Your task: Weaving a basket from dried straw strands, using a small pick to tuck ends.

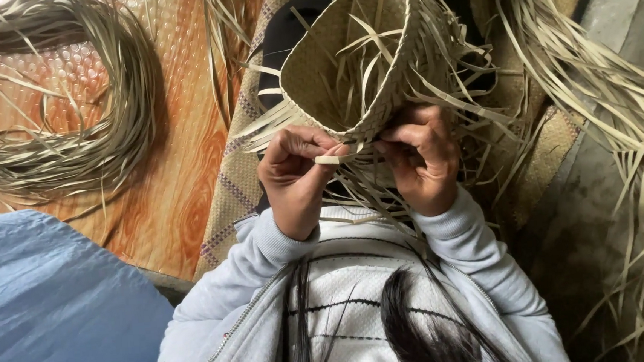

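A half-woven basket [344,58] of pale dried leaf strips rests on my lap, its open mouth tilted toward me, loose strip ends sticking out all around the rim. My left hand [293,177] pinches a flat pale strip [335,158] at the near rim. My right hand [422,159] grips the rim and strips just beside it, fingers curled shut. Both hands nearly touch under the basket's near edge. The fingertips are partly hidden by the hanging strips.
A curved bundle of dried strips [84,122] lies on the orange patterned floor covering [179,191] at left. More loose strips [619,107] spread at right over grey concrete [628,16]. A woven mat [231,180] lies beneath me. Blue cloth [44,314] fills the lower left.
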